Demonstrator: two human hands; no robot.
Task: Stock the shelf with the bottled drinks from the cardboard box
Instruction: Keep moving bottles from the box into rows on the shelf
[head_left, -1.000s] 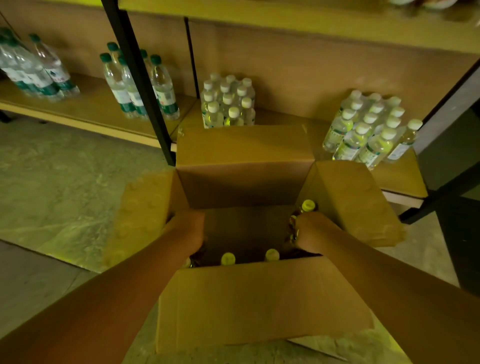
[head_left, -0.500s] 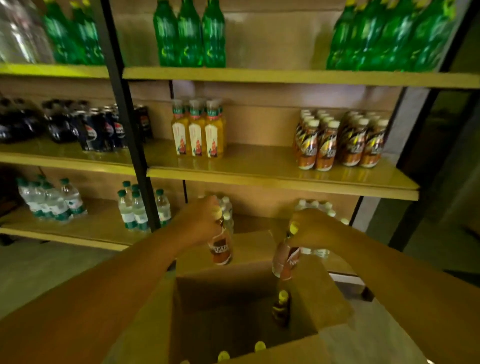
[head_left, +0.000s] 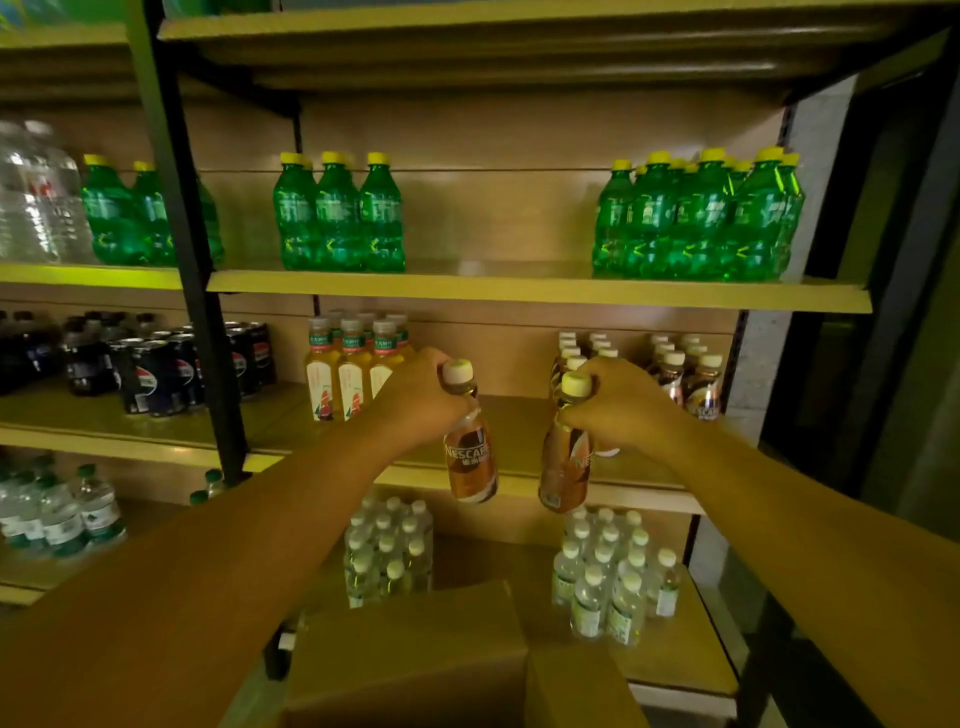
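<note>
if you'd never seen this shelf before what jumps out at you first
Front and centre, the left hand and the right hand each grip a brown Nescafe coffee bottle by the neck, the left bottle and the right bottle held in front of the middle shelf. Above them, bright green soda bottles with yellow caps line the upper shelf. The cardboard box sits below the arms.

Single head-worn view, facing forward at the shelf (head_left: 519, 296), close, arms reaching in from below
</note>
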